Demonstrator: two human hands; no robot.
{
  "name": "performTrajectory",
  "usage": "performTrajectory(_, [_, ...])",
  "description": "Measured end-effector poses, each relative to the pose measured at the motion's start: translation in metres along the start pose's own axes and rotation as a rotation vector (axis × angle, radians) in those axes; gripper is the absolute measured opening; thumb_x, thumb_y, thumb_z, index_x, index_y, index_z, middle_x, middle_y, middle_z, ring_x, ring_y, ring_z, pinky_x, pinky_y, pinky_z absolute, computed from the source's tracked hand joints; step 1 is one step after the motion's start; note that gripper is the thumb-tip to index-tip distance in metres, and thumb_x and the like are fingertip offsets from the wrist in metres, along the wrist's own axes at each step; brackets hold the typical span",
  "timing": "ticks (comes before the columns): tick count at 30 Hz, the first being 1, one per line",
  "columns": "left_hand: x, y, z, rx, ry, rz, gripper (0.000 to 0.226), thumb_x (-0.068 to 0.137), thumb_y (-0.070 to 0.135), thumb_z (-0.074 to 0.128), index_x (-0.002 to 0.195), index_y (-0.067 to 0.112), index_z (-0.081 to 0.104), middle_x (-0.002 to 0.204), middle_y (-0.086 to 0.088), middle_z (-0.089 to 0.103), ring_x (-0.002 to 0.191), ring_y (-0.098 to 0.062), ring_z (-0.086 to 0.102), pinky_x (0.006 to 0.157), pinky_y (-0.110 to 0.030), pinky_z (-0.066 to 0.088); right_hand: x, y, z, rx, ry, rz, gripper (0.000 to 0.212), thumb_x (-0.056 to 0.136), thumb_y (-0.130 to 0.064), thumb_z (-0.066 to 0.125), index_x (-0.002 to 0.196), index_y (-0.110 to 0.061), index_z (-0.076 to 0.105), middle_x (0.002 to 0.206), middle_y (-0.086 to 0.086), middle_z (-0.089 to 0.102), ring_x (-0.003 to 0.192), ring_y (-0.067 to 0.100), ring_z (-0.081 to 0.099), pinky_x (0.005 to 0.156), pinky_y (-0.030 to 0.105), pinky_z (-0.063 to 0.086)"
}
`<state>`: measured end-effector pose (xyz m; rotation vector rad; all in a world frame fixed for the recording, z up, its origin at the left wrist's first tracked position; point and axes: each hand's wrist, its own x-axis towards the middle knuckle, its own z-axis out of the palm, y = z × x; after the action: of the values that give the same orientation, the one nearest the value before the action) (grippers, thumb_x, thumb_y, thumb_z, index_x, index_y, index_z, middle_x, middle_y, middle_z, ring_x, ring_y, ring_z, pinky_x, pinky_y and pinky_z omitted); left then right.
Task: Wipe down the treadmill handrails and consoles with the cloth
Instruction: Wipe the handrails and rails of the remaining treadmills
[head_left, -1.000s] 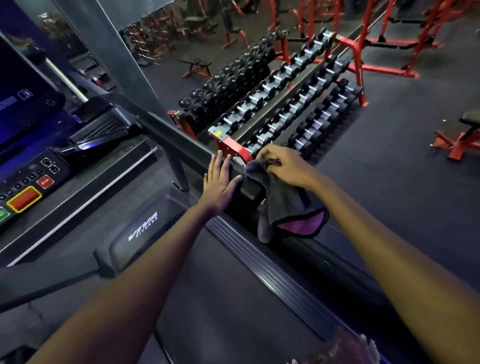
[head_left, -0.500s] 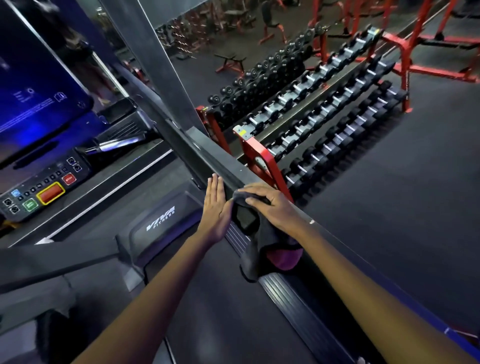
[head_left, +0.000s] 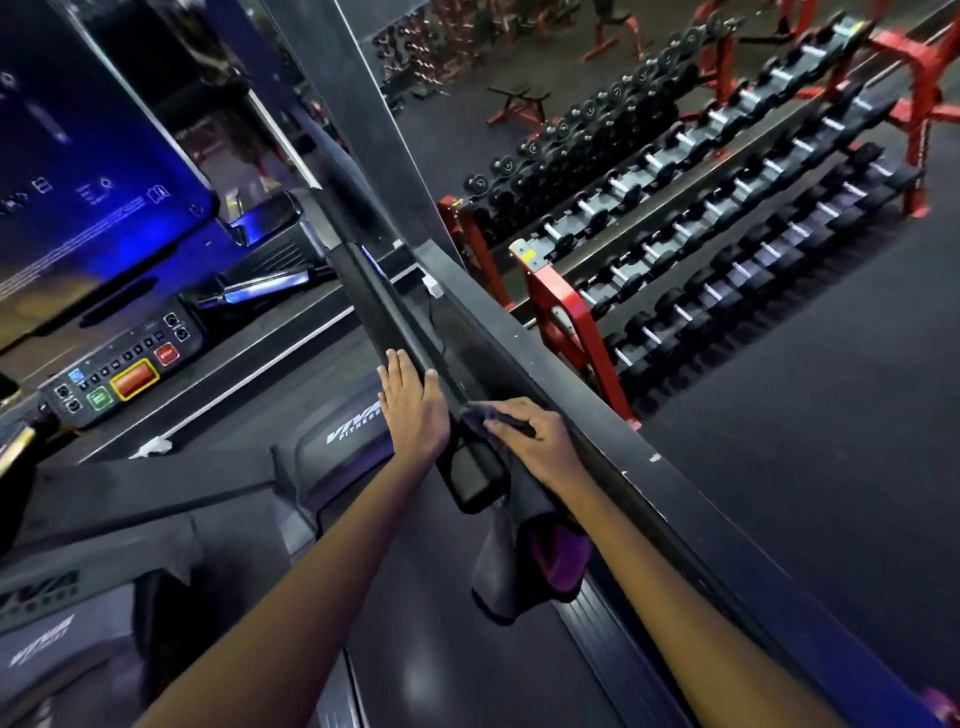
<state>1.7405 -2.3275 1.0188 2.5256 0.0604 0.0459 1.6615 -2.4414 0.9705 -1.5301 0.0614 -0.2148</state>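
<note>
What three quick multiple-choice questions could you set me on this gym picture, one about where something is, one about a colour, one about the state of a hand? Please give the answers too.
1. Where is the cloth?
A. draped over the handrail under the right hand
B. lying on the console
C. on the dumbbell rack

2. What colour is the largest console button?
A. blue
B. red with a yellow border
C. white

3. How is the left hand?
A. clenched in a fist
B. gripping the cloth
C. flat with straight fingers against the handrail

Answers:
1. A: the right hand presses the cloth onto the handrail, the rest hanging below.
2. B: the big button is red, framed in yellow, beside a green one.
3. C: its fingers lie straight along the rail, holding nothing.
</note>
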Motion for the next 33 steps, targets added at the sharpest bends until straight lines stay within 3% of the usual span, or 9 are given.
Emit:
performTrajectory(4, [0.002,-0.002,0.001,0.007,0.022,0.004,0.054,0.102,0.021,0.030,0.150,0.008,0.010,0.160,-0.003,0.004,0.147,-0.019,-0.002,0.117,-0.037,-0.001,-0.020,0.000,0.001,0.140,-0.026,0.043,0.028,0.088,-0.008,0.062,0.110,-0.025,0.064,0.104,-0.006,0.056,0.104,0.006,0.054,0.096,0.019,0.037])
performTrajectory(7, [0.004,-0.003,0.002,0.012,0.026,0.007,0.054,0.102,0.020,0.031,0.150,0.006,0.011,0.159,-0.005,0.004,0.147,-0.021,-0.002,0.117,-0.035,-0.001,-0.028,0.000,0.001,0.196,-0.090,0.062,0.036,0.087,-0.006,0.062,0.118,-0.026,0.058,0.108,-0.013,0.053,0.104,-0.006,0.051,0.098,0.013,0.034])
performTrajectory(12, [0.003,-0.004,0.001,-0.014,0.032,0.027,0.052,0.103,0.018,0.031,0.150,0.004,0.012,0.159,-0.007,0.004,0.147,-0.022,-0.003,0.117,-0.030,-0.002,-0.009,0.001,-0.005,0.060,-0.132,0.043,0.039,0.088,-0.008,0.062,0.125,-0.020,0.057,0.105,-0.009,0.053,0.104,0.004,0.052,0.093,0.008,0.034])
performTrajectory(18, [0.001,-0.004,0.000,-0.065,0.018,0.016,0.051,0.103,0.017,0.030,0.149,0.004,0.011,0.159,-0.009,-0.001,0.147,-0.021,-0.003,0.117,-0.030,-0.001,-0.013,0.016,-0.005,0.078,-0.107,0.087,0.035,0.090,-0.004,0.058,0.124,-0.013,0.057,0.103,-0.012,0.051,0.098,-0.014,0.050,0.092,0.007,0.034])
performTrajectory(25, [-0.001,-0.003,0.002,-0.032,0.023,0.010,0.053,0.103,0.018,0.031,0.150,0.007,0.010,0.159,-0.006,-0.002,0.147,-0.017,-0.003,0.119,-0.031,-0.001,0.017,0.015,-0.001,0.013,-0.136,0.109,0.034,0.088,-0.005,0.061,0.122,-0.011,0.060,0.100,-0.010,0.053,0.095,-0.004,0.052,0.090,0.008,0.035])
performTrajectory(28, [-0.002,-0.001,0.001,-0.051,0.022,0.011,0.053,0.103,0.019,0.032,0.150,0.008,0.011,0.159,-0.004,-0.002,0.147,-0.015,-0.002,0.119,-0.032,0.000,0.014,0.021,-0.001,0.033,-0.108,0.079,0.036,0.087,-0.004,0.062,0.121,-0.015,0.059,0.101,-0.012,0.055,0.095,-0.007,0.053,0.090,0.008,0.037])
performTrajectory(33, [-0.005,0.002,-0.001,0.000,0.000,-0.002,0.055,0.103,0.023,0.032,0.151,0.011,0.008,0.159,-0.001,-0.005,0.147,-0.015,-0.001,0.117,-0.035,0.000,0.031,0.022,0.004,0.048,-0.100,0.111,0.033,0.085,0.000,0.063,0.117,-0.008,0.062,0.098,-0.006,0.057,0.089,-0.006,0.055,0.087,0.007,0.038])
